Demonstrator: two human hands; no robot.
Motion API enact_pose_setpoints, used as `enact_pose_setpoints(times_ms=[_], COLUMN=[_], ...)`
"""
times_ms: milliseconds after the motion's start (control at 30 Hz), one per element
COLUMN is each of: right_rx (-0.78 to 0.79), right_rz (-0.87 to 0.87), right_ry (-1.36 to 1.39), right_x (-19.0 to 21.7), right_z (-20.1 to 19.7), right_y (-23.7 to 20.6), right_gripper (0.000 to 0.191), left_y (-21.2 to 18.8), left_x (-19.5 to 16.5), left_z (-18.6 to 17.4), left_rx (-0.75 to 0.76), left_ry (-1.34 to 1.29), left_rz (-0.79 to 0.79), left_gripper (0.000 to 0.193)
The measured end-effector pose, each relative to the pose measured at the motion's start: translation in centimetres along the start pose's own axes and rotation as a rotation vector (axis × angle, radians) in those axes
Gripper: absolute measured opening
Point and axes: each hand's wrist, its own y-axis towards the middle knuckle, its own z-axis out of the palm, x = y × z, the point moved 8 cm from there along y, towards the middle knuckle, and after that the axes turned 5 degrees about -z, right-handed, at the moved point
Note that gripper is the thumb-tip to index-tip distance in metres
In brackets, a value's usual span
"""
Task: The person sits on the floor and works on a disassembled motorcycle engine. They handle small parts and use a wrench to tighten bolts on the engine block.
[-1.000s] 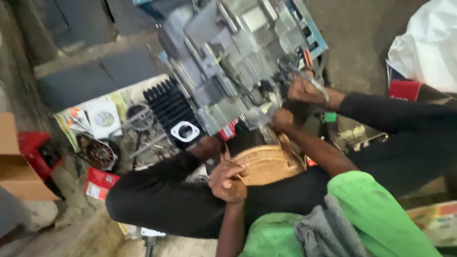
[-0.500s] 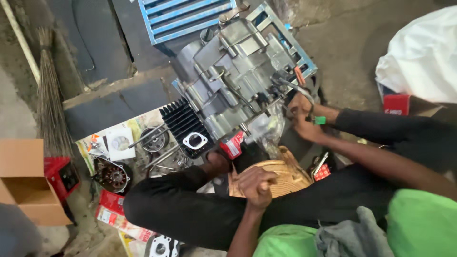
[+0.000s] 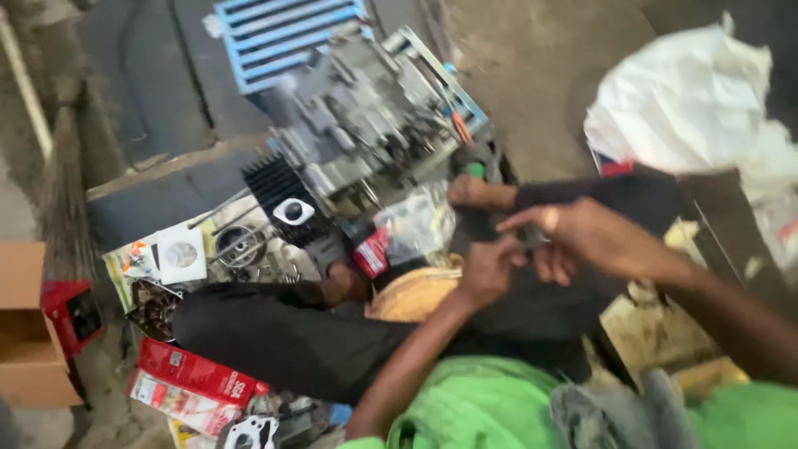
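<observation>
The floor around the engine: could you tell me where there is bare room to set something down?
Bare floor lies between the engine and the white bag. Dark ground left of the blue grille is also free. Around the black finned cylinder and red boxes, parts and packets crowd everything.

The dirty concrete floor (image 3: 540, 91) carries a grey engine block (image 3: 366, 133), red boxes (image 3: 195, 374), a cardboard box (image 3: 21, 333).

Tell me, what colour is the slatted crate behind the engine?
Light blue slatted crate, clearest in the head view.
</observation>
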Motion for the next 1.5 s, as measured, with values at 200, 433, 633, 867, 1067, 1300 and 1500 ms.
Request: enact_pose_setpoints(times_ms=[200,433,633,867,1067,1300,1500], right_rx=[-0.305,0.039,0.161,0.340,0.509,0.485,0.456], right_rz=[-0.547,-0.361,-0.300,-0.350,0.076,0.249,0.191], right_ry=[-0.260,-0.771,-0.031,-0.135,0.218,0.266,0.137], right_x=[7.7,7.9,2.3,-6.4,-11.1,-11.9,-10.7], right_z=[-1.5,7.5,7.2,9.1,14.4,16.6,16.5], right_y=[-7.5,-0.8,4.0,4.5,1.4,4.1,7.5], right_gripper=[0.076,0.058,0.053,0.052,0.032,0.029,0.032], left_y=[-1.7,-3.0,-5.5,-4.6,-5.1,-6.5,-7.2], left_x=[-2.9,-2.9,2.6,4.5,3.2,4.0,4.9], left_z=[-1.6,-1.8,-0.9,-3.5,-5.1,-9.6,-12.9], left_rx=[0.069,0.081,-0.034,-0.127,-0.129,0.138,0.035], left_ry=[0.109,0.012,0.014,-1.214,-1.119,-0.804,-0.892], left_rz=[0.246,0.187,0.176,0.065,-0.488,-0.709,-0.606], left_gripper=[0.058,0.045,0.049,0.053,0.043,0.032,0.034])
